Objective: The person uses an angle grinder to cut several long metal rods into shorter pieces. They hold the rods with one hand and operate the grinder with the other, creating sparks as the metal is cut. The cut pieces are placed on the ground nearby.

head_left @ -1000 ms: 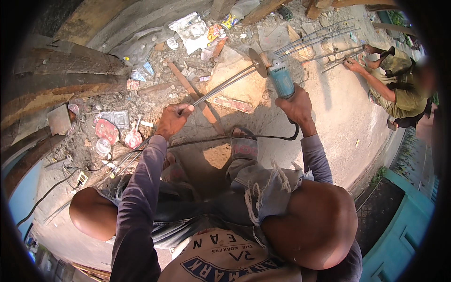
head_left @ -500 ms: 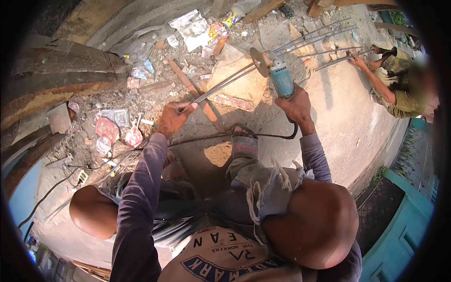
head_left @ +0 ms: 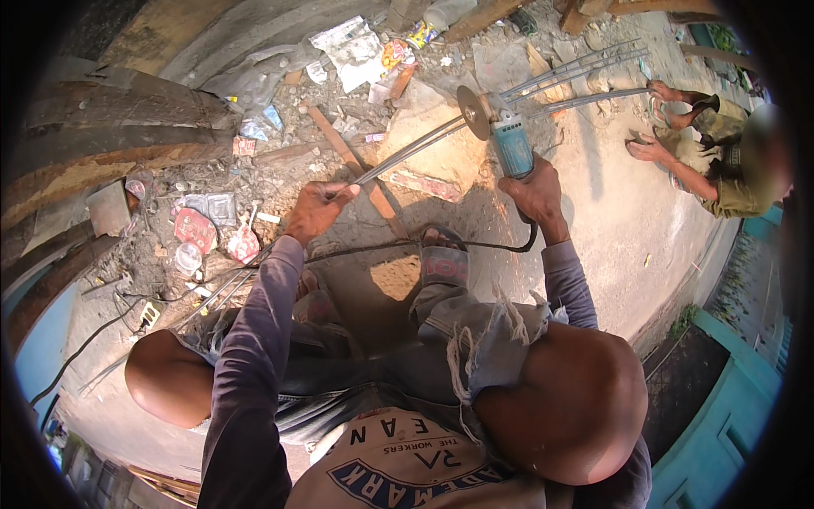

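Left hand: the left hand point(head_left: 315, 210) is closed around a bundle of thin steel rods point(head_left: 407, 153), gripping them low on their run and pressing them down toward the ground.
Right hand: the right hand point(head_left: 531, 191) is wrapped tight around the rear body of a blue angle grinder point(head_left: 511, 146), fingers closed on it.
Grinder: its round cutting disc point(head_left: 473, 111) stands on edge at the rods, just beyond the left hand's grip; whether the disc touches the steel cannot be told.
Cord: a black power cord point(head_left: 475, 245) loops from the grinder's tail, under the right wrist and across toward the sandal.
Rods: they run diagonally, from the lower left by the knee, through the left hand, past the disc, and on to the upper right across the pale concrete ground point(head_left: 627, 212).
Foot: a sandalled foot point(head_left: 443, 260) is planted between the two arms, near the cord.
Other person: a co-worker point(head_left: 729, 170) crouches at the far right, with both hands down by the far ends of the rods.
Surroundings: rubble and litter point(head_left: 212, 225) lie to the left of the rods, with scraps of paper and packaging point(head_left: 356, 47) farther up, and a reddish wooden slat point(head_left: 352, 165) crosses under the rods.
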{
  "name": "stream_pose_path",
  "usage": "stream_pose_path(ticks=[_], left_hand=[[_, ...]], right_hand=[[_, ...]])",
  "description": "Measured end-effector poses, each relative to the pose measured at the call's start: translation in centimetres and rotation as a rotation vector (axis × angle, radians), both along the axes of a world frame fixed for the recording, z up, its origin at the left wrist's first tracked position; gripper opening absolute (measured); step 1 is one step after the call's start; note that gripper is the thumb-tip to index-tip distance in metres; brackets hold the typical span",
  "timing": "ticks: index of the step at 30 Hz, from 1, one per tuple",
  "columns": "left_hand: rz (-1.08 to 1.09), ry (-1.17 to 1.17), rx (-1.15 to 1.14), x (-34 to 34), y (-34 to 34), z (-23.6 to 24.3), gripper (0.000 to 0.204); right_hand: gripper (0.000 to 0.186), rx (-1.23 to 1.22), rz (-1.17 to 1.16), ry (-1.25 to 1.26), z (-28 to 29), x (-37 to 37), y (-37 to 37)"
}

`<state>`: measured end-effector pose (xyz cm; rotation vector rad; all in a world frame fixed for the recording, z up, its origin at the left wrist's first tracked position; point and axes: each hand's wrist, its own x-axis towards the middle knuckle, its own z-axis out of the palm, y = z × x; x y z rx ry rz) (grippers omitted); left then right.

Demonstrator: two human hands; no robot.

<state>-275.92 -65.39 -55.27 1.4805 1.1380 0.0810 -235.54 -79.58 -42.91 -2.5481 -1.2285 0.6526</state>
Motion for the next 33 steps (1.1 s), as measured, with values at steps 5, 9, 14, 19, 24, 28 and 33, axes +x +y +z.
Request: stream_pose_path(ticks=[5,9,14,19,24,28,33], left_hand=[[0.012,-0.024,0.013,-0.3,-0.2,-0.6,0.057],[-0.001,-0.009,0.000,-0.1,-0.1,0.1,0.057],[0.006,-0.023,-0.003,-0.1,-0.1,0.3,0.057],[0.013,-0.004,-0.021,-0.4,-0.2,0.0,0.057],[0.015,-0.003,-0.008,-0.5,-0.2,-0.6,0.052],[0.028,-0.017,-0.031,-0.4,-0.3,-0.5,0.050],[-0.010,0.003,-0.077,-0.4,0.1,0.1,0.056]], right_hand=[[0.055,0.008,-0.034,0.002,-0.1,-0.7,0.2],[0.053,0.028,-0.024,0.029,-0.5,-0.5,0.0],[0.054,0.067,-0.026,0.057,-1.3,-0.1,-0.2],[0.053,0.029,-0.029,0.002,-1.3,-0.5,0.1],[0.055,0.082,-0.008,0.052,-1.5,-0.6,-0.5],[0.049,0.081,-0.019,0.045,-2.0,-0.4,-0.7],[0.041,0.118,0.052,-0.058,-2.2,-0.3,-1.1]])
